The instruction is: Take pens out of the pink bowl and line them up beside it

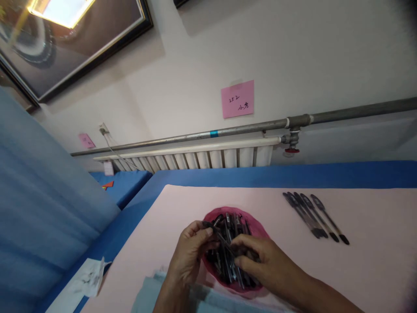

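Note:
A round pink-red bowl full of black pens sits on a pale pink sheet in front of me. My left hand is closed in a pinch on one black pen at the bowl's left side. My right hand reaches over the bowl from the right, fingers curled down onto the pen heap. Several assembled black pens lie side by side on the sheet to the right, apart from both hands.
The pink sheet covers a blue table. A white radiator and grey pipe run along the wall behind. A blue partition stands at left, crumpled white paper lies at the lower left, and grey cloth lies under my wrists.

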Motion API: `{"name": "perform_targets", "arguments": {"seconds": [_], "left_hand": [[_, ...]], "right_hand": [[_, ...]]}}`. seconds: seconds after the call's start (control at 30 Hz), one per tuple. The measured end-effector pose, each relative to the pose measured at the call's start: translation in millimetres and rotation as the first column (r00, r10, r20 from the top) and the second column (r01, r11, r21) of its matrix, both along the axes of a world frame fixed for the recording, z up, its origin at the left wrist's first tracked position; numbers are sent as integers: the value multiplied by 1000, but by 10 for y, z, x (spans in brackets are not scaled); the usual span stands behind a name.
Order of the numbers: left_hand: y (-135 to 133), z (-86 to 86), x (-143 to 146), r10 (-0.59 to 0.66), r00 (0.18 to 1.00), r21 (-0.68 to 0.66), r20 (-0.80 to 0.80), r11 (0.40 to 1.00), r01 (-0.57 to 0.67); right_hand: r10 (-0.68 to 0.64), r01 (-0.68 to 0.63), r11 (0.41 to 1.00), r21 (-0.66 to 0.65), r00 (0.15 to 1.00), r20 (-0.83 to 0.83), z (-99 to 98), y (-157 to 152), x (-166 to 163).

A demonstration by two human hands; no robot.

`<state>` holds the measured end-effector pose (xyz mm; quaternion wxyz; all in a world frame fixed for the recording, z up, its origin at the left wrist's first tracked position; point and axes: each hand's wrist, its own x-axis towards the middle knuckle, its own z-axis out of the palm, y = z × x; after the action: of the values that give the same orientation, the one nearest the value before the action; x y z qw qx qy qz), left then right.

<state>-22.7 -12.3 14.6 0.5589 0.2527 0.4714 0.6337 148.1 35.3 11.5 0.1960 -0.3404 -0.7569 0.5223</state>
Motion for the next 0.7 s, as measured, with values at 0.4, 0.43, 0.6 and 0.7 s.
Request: {"name": "perform_targets", "arguments": {"seconds": [0.4,0.43,0.6,0.7], "left_hand": [[-3,-34,46,-62,998,-68,-26,996,60],[-4,-36,56,-62,998,-70,-27,996,60],[0,-36,122,-80,996,-63,-30,995,78],[6,-44,168,-84,996,-68,-24,994,83]], "right_hand": [[-88,85,995,-52,995,-55,-6,-1,-16],[-92,88,994,-67,994,-58,0,0,-15],[-123,108,985,-131,987,-105,38,-5,-10],[-147,124,980,-156,979,-143,33,-37,-19]]}}
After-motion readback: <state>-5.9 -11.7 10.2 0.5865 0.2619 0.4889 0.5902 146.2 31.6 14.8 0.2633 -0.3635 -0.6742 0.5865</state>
